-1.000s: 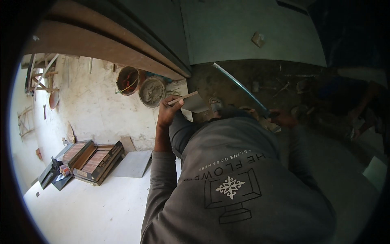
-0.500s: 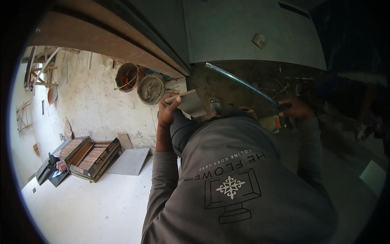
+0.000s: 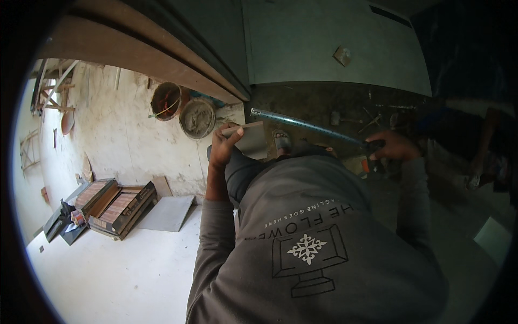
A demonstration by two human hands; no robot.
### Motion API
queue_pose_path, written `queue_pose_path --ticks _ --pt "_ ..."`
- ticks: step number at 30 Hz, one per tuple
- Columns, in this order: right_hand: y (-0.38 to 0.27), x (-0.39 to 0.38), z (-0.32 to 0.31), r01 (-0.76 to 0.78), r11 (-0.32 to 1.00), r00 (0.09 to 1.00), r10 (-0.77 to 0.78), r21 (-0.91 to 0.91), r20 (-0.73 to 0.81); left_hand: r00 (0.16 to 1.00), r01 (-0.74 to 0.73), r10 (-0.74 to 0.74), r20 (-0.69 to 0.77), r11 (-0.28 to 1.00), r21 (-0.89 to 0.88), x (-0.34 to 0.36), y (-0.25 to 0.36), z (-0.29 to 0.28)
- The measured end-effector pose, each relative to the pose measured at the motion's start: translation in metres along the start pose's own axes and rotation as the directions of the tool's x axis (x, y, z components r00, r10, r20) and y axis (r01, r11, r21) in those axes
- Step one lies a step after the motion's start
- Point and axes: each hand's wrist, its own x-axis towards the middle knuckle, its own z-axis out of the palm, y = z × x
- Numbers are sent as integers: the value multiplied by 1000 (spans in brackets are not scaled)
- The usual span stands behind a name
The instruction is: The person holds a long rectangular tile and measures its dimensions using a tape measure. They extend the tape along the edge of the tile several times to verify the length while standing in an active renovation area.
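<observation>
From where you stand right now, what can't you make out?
All in the head view:
Left hand: fingertips hidden by the tile.
Dark piece in the right hand, at the strip's end: shape lost in shadow.
Co-worker: mostly swallowed by darkness.
Bucket: reddish contents too small to identify.
Shirt: cut off by the lower edge.

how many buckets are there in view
2: a grey-filled bucket beyond the left hand, and a dark bucket beside it, further up-left. Others may be hidden.
</observation>
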Motion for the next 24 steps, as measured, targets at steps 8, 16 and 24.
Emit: queue_pose_path --ticks 8,16,24 --pt "-17 -6 -23 17 989 1000 -17 -150 5 1000 -16 15 23 1000 21 7 0 3" --pt "-17 7 -40 65 969 998 -60 -237 30 997 -52 50 67 998 35 13 10 6" --pt "-12 13 -53 80 958 996 -87 -276 -11 994 -64 53 96 992 110 12 22 10"
